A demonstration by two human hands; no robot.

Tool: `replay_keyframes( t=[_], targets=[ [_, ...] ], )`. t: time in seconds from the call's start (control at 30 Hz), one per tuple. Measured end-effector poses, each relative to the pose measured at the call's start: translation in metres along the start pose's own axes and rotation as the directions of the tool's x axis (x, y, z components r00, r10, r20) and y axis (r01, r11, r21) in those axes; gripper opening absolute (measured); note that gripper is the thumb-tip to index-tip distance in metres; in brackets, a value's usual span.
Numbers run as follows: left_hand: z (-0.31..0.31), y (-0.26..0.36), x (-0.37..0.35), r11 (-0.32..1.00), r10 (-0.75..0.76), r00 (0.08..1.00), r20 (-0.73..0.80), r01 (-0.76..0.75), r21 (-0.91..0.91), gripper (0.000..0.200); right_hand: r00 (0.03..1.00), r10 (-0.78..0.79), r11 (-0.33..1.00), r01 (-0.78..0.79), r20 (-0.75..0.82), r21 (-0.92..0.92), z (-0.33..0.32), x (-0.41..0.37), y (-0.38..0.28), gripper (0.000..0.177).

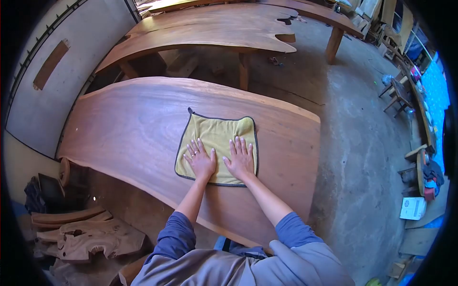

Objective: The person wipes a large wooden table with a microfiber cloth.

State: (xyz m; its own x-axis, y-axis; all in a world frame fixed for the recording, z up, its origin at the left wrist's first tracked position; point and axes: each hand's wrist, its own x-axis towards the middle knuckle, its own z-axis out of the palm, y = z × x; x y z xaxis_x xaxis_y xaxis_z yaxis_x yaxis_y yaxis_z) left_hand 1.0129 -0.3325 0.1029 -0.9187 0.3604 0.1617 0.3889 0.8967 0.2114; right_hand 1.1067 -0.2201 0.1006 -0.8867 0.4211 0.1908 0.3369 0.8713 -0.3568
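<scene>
A yellow cloth (219, 131) with dark edging lies spread on a large wooden slab tabletop (129, 114). My left hand (201, 161) rests flat on the cloth's left part, fingers apart, a ring on one finger. Flat on its right part is my right hand (240, 159), fingers spread too. Neither hand grips the cloth. A small dark loop sticks out from the cloth's upper left corner, and its upper right corner looks slightly bunched.
Behind stands another wooden slab table (210, 28). A white panel (71, 62) borders the slab's left end. Wood offcuts (95, 238) lie at lower left. Concrete floor (358, 143) runs along the right, with a stool (398, 93) and a white box (413, 208) beyond.
</scene>
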Motion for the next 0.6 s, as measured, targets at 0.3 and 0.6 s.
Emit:
replay_keyframes(
  t=[0.3,0.6],
  targets=[
    [0.016,0.058,-0.037,0.991,0.127,0.991,0.045,-0.124,-0.054,0.072,0.992,0.121,0.989,-0.117,0.034,-0.094,-0.024,-0.036,0.055,0.07],
    [0.019,0.094,-0.09,0.989,0.137,0.984,0.118,-0.129,-0.07,0.072,0.984,0.171,0.974,-0.16,0.057,-0.16,-0.034,-0.077,0.083,0.07]
  ],
)
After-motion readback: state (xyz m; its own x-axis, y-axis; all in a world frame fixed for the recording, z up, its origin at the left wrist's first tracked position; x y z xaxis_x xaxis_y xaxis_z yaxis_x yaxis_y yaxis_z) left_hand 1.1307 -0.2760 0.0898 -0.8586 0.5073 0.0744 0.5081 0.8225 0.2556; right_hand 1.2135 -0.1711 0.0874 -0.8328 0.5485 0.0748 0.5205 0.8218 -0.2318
